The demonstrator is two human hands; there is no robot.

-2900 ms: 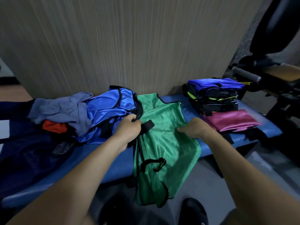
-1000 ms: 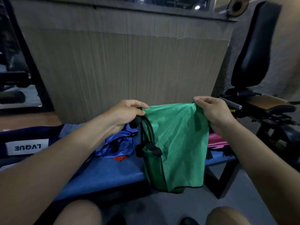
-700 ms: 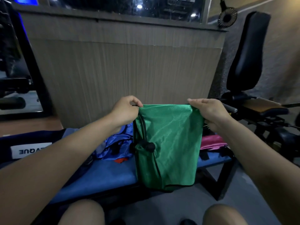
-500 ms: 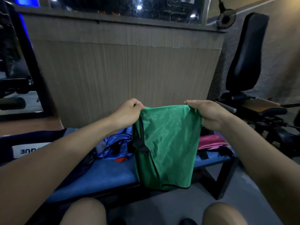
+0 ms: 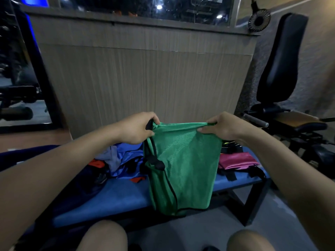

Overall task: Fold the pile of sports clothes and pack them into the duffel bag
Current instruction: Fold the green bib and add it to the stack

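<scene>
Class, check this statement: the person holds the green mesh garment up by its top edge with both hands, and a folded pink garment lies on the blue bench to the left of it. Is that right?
Not quite. The folded pink garment lies on the blue bench to the right of the green mesh garment, not the left. The rest stands: the left hand and right hand grip its top edge, as the head view shows.
</scene>
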